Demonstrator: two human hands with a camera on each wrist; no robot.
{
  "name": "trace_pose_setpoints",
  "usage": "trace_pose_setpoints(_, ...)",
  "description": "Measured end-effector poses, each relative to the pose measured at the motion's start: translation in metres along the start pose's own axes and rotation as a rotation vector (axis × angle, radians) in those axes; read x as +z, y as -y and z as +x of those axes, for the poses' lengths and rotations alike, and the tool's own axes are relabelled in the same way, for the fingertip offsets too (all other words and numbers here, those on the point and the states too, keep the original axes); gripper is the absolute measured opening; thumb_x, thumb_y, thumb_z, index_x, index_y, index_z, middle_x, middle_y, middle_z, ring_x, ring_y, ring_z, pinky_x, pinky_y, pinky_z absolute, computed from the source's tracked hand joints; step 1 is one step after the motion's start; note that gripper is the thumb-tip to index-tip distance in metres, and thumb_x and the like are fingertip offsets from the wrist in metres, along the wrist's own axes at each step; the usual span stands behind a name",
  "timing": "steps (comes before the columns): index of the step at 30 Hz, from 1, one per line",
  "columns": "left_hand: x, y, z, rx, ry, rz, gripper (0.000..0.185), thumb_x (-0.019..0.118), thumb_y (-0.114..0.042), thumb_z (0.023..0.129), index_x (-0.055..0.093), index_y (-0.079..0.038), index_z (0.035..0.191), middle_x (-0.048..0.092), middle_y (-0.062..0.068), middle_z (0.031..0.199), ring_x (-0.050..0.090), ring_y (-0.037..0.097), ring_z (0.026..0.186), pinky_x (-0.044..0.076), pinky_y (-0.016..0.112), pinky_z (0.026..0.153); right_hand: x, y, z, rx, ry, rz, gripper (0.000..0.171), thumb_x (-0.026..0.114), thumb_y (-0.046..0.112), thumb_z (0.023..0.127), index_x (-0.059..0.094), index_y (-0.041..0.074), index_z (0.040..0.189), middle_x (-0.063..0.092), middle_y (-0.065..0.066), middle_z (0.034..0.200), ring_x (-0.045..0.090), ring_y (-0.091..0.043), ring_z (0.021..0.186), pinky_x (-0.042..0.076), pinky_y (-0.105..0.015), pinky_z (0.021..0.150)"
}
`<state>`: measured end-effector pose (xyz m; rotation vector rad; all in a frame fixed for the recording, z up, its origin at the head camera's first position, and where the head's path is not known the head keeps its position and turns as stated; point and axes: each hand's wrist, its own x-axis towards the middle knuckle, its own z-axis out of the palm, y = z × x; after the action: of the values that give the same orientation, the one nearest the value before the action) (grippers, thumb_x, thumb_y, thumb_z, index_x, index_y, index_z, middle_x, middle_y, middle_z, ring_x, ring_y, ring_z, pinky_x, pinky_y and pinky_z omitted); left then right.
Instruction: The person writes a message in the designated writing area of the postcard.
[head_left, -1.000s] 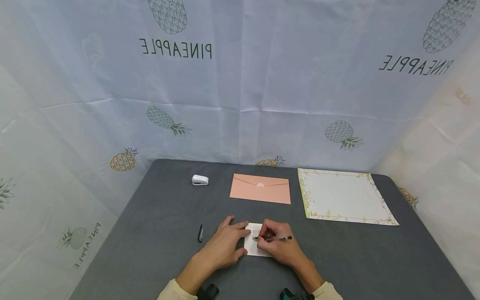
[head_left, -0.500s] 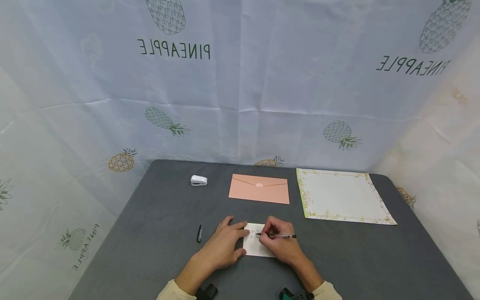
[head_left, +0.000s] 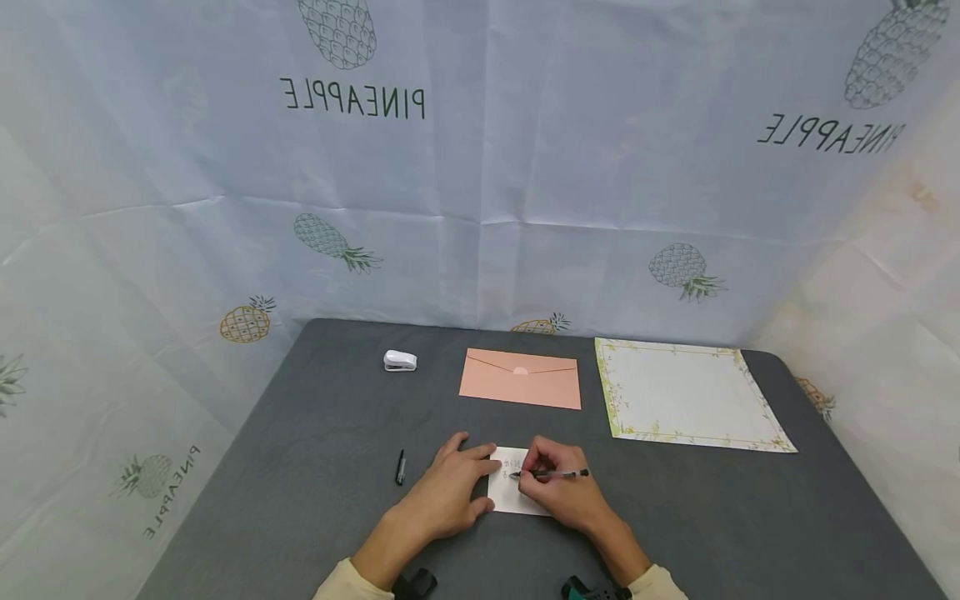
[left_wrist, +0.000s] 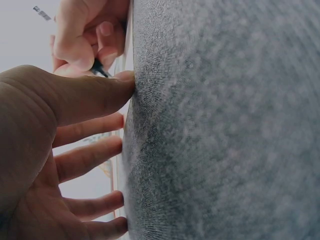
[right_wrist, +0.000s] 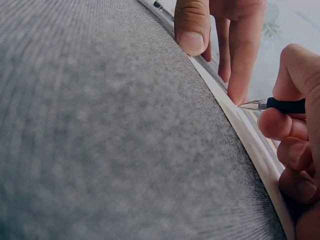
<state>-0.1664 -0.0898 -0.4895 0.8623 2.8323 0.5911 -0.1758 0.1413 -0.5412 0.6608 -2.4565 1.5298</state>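
Observation:
A small white note paper [head_left: 512,498] lies on the dark table, with a few handwritten marks near its top left. My right hand [head_left: 564,487] pinches a pen [head_left: 562,473], its dark grip and metal tip [right_wrist: 255,105] showing in the right wrist view. The tip meets the paper by the marks. With fingers spread, my left hand [head_left: 448,492] rests at the paper's left edge; its thumb [left_wrist: 95,97] presses the near left corner in the left wrist view. The right hand hides the paper's right part. Left of the left hand lies a black pen cap [head_left: 401,467].
Toward the back of the grey table [head_left: 322,467] lie a white stapler [head_left: 400,361], a closed pink envelope [head_left: 521,387] and a large floral-bordered sheet [head_left: 686,392]. A pineapple-print curtain [head_left: 480,167] hangs behind the table.
My right hand has shifted slightly right with the pen and then a little back. More handwritten marks show on the note paper. My left hand stays in place.

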Motion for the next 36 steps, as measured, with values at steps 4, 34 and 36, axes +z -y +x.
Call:
trace_pose_setpoints(4, 0.0005, 0.0002, 0.0006, -0.004, 0.004, -0.001, 0.05, 0.091, -0.024, 0.09, 0.078, -0.013, 0.137, 0.067, 0.007, 0.155, 0.05, 0.048, 0.152, 0.041, 0.065, 0.127, 0.0005, 0.0, 0.0, -0.011, 0.002, -0.008, 0.036, 0.077, -0.006, 0.081, 0.066, 0.028, 0.082, 0.067, 0.013, 0.073, 0.054, 0.0, 0.062, 0.043, -0.017, 0.053)
trace_pose_setpoints(34, 0.0019, -0.0001, 0.0006, -0.008, 0.006, -0.007, 0.051, 0.092, -0.024, 0.09, 0.078, -0.013, 0.137, 0.067, 0.006, 0.155, 0.05, 0.048, 0.152, 0.04, 0.065, 0.127, -0.0014, -0.0047, -0.0026, 0.019, -0.021, -0.067, 0.035, 0.078, -0.002, 0.083, 0.066, 0.03, 0.083, 0.069, 0.017, 0.077, 0.058, 0.0, 0.066, 0.046, -0.018, 0.055)
trace_pose_setpoints(36, 0.0017, -0.0003, 0.0006, -0.008, 0.007, -0.007, 0.051, 0.092, -0.024, 0.09, 0.078, -0.014, 0.137, 0.067, 0.006, 0.155, 0.05, 0.048, 0.152, 0.04, 0.065, 0.127, -0.0013, -0.0047, -0.0027, 0.017, -0.014, -0.074, 0.035, 0.078, -0.002, 0.082, 0.065, 0.03, 0.082, 0.069, 0.018, 0.076, 0.056, 0.0, 0.065, 0.045, -0.018, 0.055)
